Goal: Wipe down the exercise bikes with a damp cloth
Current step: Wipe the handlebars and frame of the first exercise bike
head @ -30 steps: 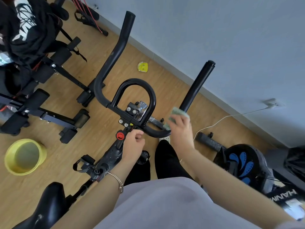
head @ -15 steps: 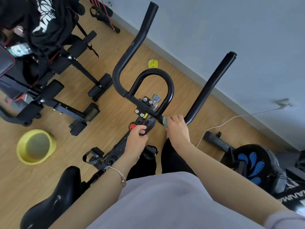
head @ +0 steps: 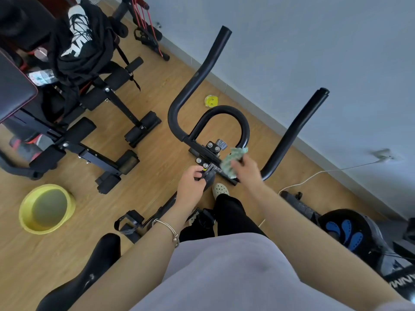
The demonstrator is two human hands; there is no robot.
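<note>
The right hand is closed around a crumpled green cloth, which bunches out past the fingers against the centre clamp of the exercise bike's handlebars. Just beside it, the left hand curls its fingers on the black stem below the clamp.

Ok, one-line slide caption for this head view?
Right hand presses green cloth against bike handlebar; left hand grips stem.

Handlebar loop and side bars hem the bolted clamp.
</note>
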